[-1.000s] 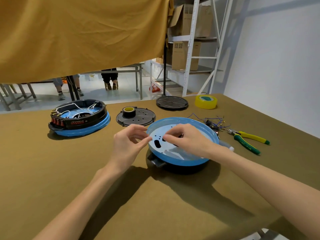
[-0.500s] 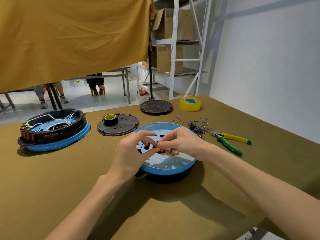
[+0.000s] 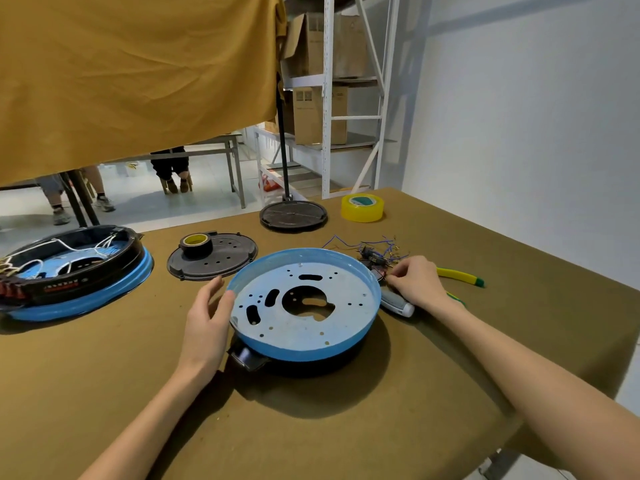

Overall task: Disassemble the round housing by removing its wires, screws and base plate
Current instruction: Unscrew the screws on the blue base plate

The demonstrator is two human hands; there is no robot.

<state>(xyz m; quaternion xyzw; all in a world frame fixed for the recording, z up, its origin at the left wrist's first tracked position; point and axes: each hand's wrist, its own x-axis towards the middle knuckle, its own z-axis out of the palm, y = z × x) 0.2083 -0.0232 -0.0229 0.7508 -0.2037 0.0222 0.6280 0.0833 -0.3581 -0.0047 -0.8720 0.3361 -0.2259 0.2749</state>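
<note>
Round housing (image 3: 304, 306): blue rim, pale grey perforated plate, black underside. Second housing (image 3: 74, 271): black body, blue base, white wires, red parts at its edge. Tabletop (image 3: 104, 375): olive-brown. Tape roll (image 3: 362, 208): yellow. Pliers (image 3: 460, 276): yellow and green handles. Loose wires (image 3: 367, 245): apparently blue. Curtain (image 3: 138, 74): mustard yellow.
</note>
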